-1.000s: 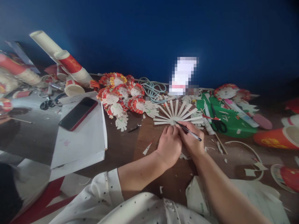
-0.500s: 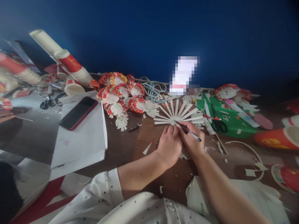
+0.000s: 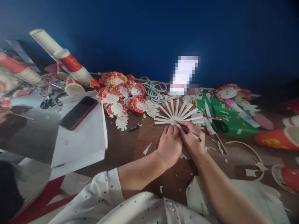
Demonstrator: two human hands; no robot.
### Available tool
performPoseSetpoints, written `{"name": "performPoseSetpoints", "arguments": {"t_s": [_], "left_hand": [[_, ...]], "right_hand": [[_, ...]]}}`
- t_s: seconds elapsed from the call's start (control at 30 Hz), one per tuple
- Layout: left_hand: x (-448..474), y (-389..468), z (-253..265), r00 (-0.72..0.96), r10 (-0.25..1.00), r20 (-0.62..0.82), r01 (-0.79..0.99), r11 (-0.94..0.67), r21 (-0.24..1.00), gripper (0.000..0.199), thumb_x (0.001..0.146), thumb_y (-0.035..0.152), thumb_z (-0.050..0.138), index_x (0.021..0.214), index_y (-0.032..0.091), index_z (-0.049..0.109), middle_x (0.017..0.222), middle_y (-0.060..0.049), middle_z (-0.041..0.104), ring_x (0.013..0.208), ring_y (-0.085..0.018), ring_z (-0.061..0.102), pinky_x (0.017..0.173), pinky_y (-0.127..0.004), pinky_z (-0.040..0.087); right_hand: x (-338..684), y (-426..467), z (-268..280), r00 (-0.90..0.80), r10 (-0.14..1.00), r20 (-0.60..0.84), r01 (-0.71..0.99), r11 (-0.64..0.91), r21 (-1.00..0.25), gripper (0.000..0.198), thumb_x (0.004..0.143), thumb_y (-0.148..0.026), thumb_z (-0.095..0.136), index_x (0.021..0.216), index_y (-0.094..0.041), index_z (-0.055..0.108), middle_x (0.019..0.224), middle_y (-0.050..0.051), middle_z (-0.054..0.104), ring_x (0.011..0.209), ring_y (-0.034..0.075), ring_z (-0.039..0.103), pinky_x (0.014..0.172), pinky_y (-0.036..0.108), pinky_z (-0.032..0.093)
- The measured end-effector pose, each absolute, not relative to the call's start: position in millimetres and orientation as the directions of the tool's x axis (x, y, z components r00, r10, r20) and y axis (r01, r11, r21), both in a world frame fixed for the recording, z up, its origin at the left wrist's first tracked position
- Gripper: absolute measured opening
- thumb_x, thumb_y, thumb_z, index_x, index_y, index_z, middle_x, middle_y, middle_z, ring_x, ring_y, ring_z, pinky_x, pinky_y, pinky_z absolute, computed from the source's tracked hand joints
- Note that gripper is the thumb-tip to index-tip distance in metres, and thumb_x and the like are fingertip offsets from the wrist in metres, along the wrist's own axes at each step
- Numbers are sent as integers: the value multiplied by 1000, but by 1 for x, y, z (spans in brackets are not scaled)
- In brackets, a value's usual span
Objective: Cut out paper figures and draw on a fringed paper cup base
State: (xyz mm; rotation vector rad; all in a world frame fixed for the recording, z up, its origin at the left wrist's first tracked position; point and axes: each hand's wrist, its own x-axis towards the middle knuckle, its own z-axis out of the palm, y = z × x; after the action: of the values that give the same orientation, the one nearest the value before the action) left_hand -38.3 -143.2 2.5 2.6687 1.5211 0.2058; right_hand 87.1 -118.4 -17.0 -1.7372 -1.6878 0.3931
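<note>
A white paper cup cut into strips [image 3: 175,109] is spread out like a fan in front of me on the table. My left hand [image 3: 170,143] has its fingers curled at the near edge of the cup, pressing it. A black pen with a clear barrel [image 3: 194,135] is gripped in my right hand [image 3: 193,137], its tip on the centre of the cut cup. Both hands lie close together, and the part of the cup under them is hidden.
Left stand paper lion figures [image 3: 116,99], a phone [image 3: 78,112] on white sheets [image 3: 77,146], and stacked cups [image 3: 72,63]. Right lie black scissors [image 3: 219,125] on green paper [image 3: 244,132], an orange cup [image 3: 271,140], and scraps. Another person's hand [image 3: 3,115] shows far left.
The pen and my right hand have shifted very slightly to the right. My left hand and the cut cup look still. At the far left, the other person's hand has moved a little.
</note>
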Motion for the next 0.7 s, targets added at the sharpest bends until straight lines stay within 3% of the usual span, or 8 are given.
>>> {"name": "performPoseSetpoints", "arguments": {"t_s": [0.7], "left_hand": [[-38,-143,4,516,854,66,848,-520,104,45,91,21,46,131,1,53,125,-20,56,117,-27,52,108,-41,39]], "right_hand": [[88,-118,-17,103,964,245,766,80,-638,30,88,-46,59,103,-24,73,99,8,76,90,25,71,81,37,55]]}}
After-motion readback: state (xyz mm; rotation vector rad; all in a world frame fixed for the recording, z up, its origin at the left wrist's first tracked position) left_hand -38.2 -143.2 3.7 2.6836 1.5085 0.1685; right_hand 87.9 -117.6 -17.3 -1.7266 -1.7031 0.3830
